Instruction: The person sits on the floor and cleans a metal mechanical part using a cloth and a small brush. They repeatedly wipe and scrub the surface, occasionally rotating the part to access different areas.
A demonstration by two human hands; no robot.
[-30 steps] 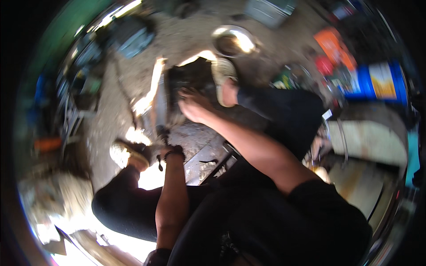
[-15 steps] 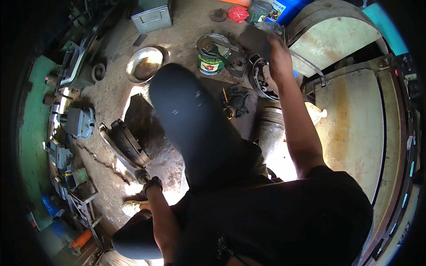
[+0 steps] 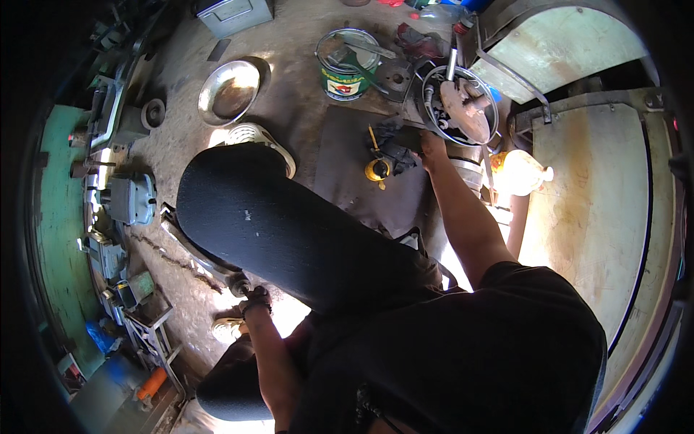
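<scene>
My left hand (image 3: pixel 257 299), with a dark bracelet at its wrist, is closed on the end of a curved metal brake shoe (image 3: pixel 210 271). My knee covers much of that part. My right hand (image 3: pixel 431 147) is low over the floor with a dark flat piece (image 3: pixel 412 137) at its fingers, hard to make out in the shade. Beside it lie a crumpled black cloth (image 3: pixel 396 153) and a small yellow round item (image 3: pixel 377 169). Just beyond the hand stands a metal pot (image 3: pixel 492 130) with metal parts and a disc-like piece in it.
A green paint can (image 3: pixel 340 83) with a brush across its top stands ahead, near a round metal plate (image 3: pixel 394 76). A shallow metal basin (image 3: pixel 210 108) is further left. On the right are a pale metal cabinet (image 3: pixel 578 217) and a yellowish plastic jug (image 3: pixel 517 173). Machine parts line the left side.
My right hand has come down and nearer from above the pot, bringing the dark flat piece toward the black cloth. My knee has swung left over the brake shoe, which my left hand still grips.
</scene>
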